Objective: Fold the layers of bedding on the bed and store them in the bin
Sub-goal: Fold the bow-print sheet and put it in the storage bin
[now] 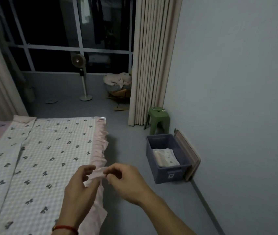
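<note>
The room is dim and evenly lit with a cool, bluish cast, the light seeming to come from overhead indoors. The window (77, 34) is black, showing faint reflections in its panes. Shadows are soft, with a weak one on the floor beside the bin (167, 174). The picture is grainy and slightly soft. Wide-angle distortion bends the curtain (150, 61) and the window frame near the edges.

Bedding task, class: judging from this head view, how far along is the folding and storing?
Done: one folded piece lies in the bin. In hand: the left hand and right hand pinch the pink ruffled edge of the bow-print cover. Left: that cover lies spread on the bed, unfolded.
</note>
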`<state>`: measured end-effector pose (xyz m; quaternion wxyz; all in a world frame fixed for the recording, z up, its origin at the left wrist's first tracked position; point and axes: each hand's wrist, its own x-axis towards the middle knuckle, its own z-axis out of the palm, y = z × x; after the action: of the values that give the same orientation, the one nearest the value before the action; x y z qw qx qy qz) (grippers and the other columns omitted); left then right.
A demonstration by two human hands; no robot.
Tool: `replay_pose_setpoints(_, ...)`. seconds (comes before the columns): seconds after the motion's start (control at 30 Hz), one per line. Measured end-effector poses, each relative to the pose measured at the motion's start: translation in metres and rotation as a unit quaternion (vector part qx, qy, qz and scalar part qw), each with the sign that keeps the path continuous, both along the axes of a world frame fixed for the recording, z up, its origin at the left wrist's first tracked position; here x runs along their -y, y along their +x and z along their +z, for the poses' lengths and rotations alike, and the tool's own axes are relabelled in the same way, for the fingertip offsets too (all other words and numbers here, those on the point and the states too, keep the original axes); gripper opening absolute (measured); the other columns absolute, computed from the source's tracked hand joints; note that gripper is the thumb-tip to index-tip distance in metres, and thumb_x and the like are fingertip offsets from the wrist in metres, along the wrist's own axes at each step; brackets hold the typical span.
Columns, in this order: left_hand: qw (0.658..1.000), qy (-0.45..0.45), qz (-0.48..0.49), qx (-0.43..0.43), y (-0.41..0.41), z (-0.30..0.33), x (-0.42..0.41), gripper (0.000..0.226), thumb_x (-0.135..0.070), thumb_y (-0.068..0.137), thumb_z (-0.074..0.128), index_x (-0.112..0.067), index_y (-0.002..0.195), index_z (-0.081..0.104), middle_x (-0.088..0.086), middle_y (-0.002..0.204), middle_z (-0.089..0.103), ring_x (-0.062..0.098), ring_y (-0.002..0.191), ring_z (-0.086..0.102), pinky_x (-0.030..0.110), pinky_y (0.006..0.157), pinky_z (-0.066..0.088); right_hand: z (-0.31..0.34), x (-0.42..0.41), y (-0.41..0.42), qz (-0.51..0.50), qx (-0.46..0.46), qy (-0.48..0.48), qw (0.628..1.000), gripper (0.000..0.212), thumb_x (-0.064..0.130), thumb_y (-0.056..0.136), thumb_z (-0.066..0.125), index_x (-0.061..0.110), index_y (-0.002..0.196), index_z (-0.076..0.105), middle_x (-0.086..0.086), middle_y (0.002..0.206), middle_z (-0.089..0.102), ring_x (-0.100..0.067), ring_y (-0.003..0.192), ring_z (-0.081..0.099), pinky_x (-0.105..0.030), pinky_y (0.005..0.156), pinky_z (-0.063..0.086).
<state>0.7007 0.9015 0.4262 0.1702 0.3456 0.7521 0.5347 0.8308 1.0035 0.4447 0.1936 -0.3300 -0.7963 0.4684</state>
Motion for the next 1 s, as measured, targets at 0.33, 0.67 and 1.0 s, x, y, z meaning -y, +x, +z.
replay_pose_setpoints(0.33,0.999,0.025,0.013,0.04,-0.132,0.013,-0.213,0.037,-0.009,0.086,0.069,-0.028,0.115,0.055,-0.009,0.113,0.062,0.007,0.104,0.059,0.023,0.082,0.05,0.002,-0.211,-0.144,0.007,-0.014,-0.011,1.0,0.02,0.021,0.098,0.061,0.028,0.11,0.074,0.015,0.101,0.073,-0.001,0.092,0.069,-0.018,0.081,0.055)
replay_pose_setpoints(0.67,0.989,-0.055,0.133,-0.011,-0.269,0.005,-0.421,0.038,-0.014,0.089,0.067,-0.031,0.12,0.053,-0.01,0.115,0.059,0.006,0.105,0.057,0.021,0.078,0.048,-0.022,-0.455,-0.304,0.097,-0.074,-0.042,0.992,0.02,0.019,0.096,0.064,0.03,0.11,0.074,0.021,0.103,0.072,0.005,0.099,0.066,-0.023,0.091,0.058)
replay_pose_setpoints(1.0,0.963,-0.065,0.262,0.022,-0.409,0.007,-0.58,0.035,-0.015,0.091,0.064,-0.031,0.12,0.053,-0.008,0.118,0.059,0.009,0.108,0.057,0.021,0.078,0.046,-0.02,-0.644,-0.484,0.249,-0.026,-0.03,0.968,0.021,0.022,0.095,0.066,0.033,0.111,0.072,0.024,0.103,0.069,0.007,0.097,0.065,-0.013,0.081,0.052)
